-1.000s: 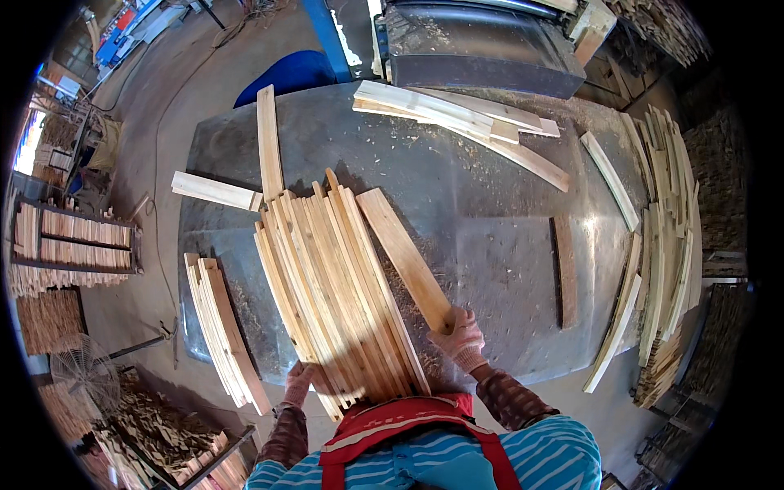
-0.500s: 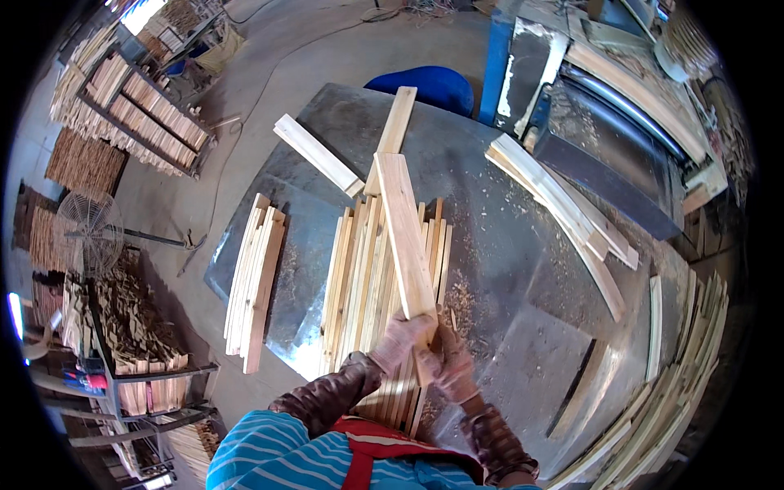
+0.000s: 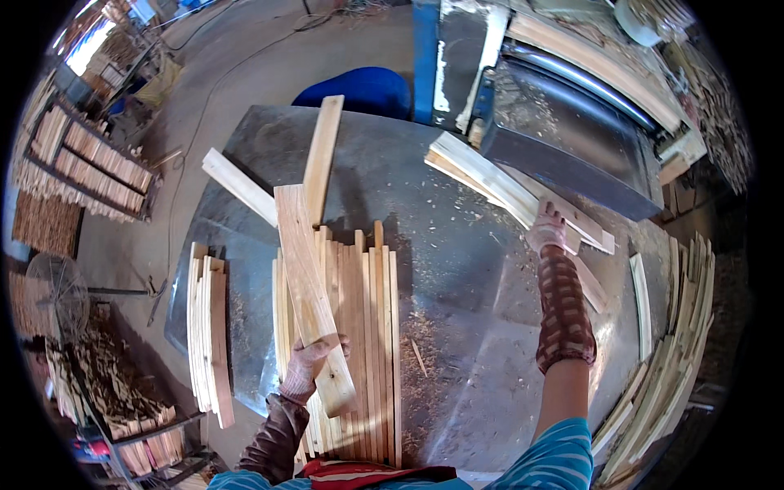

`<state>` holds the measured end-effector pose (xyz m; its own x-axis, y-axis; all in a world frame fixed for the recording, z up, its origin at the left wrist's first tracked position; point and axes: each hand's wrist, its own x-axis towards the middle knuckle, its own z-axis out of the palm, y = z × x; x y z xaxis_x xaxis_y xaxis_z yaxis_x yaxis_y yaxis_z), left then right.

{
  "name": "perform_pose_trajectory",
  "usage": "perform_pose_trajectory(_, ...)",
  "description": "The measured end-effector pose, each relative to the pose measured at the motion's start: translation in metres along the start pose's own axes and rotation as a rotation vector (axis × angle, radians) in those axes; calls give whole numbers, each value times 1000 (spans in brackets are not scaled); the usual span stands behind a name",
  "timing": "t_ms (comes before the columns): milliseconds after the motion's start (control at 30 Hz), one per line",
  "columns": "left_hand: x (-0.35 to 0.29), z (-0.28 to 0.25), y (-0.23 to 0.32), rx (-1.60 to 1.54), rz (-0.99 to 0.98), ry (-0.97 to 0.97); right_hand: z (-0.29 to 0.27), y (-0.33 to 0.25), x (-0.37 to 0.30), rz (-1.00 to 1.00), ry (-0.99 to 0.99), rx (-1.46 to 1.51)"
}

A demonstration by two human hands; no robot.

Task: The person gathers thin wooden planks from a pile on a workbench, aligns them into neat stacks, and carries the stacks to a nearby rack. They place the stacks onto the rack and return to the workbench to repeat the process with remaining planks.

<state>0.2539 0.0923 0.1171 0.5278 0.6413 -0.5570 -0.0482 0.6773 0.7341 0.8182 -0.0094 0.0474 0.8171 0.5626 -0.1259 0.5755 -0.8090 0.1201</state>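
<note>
Fingers of the left hand (image 3: 306, 367) clamp a broad plank (image 3: 312, 294) lying across the slat bundle (image 3: 359, 343) on the worktop (image 3: 457, 269), while the right hand (image 3: 545, 230) rests on the far board stack (image 3: 514, 196), apparently fetching another piece, which needs a firm grip.

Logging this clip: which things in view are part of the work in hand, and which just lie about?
In hand: left hand gripping pale flat wooden plank; right hand on stacked pale boards; row of thin wooden slats.
Lying about: blue rounded seat; round wire fan.

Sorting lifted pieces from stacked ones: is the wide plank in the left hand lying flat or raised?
Raised: the plank slants across the stack, left hand gripping it.
</note>
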Motion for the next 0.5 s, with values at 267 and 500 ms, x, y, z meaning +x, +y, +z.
perform_pose_trajectory(267,37,49,-39,-29,-87,-184,-54,-58,-147,-54,-411,415)
perform_pose_trajectory(500,31,139,-36,-20,-197,-99,-52,-109,-328,-556,-196,840)
